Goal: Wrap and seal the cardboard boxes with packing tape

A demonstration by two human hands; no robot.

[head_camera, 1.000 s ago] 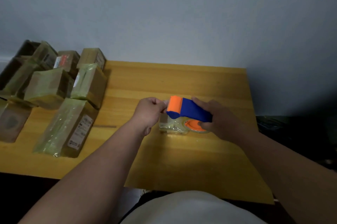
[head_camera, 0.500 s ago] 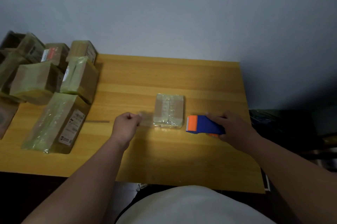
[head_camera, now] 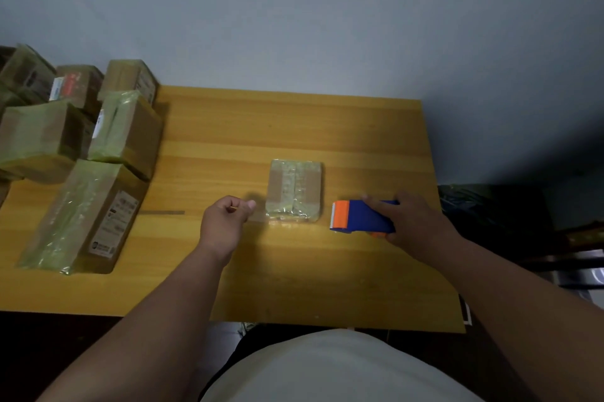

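Observation:
A small cardboard box (head_camera: 295, 194), wrapped in clear tape, lies flat in the middle of the yellow wooden table (head_camera: 294, 127). My left hand (head_camera: 225, 222) is curled just left of the box, thumb and forefinger pinching what looks like a faint strip of clear tape (head_camera: 259, 217) that runs to the box's near edge. To the box's right, my right hand (head_camera: 415, 222) grips the blue and orange tape dispenser (head_camera: 359, 217), which rests low on the table with its orange cutter end pointing at the box.
Several taped cardboard boxes are piled at the table's left end, the nearest a long one with a label (head_camera: 85, 215). A dark strip (head_camera: 161, 212) lies on the table beside it. Dark clutter (head_camera: 490, 208) sits beyond the right edge. A wall stands behind.
The dispenser came off the box top and moved right and down to the table. My left hand drew away to the left. Both have hardly moved in the last half second.

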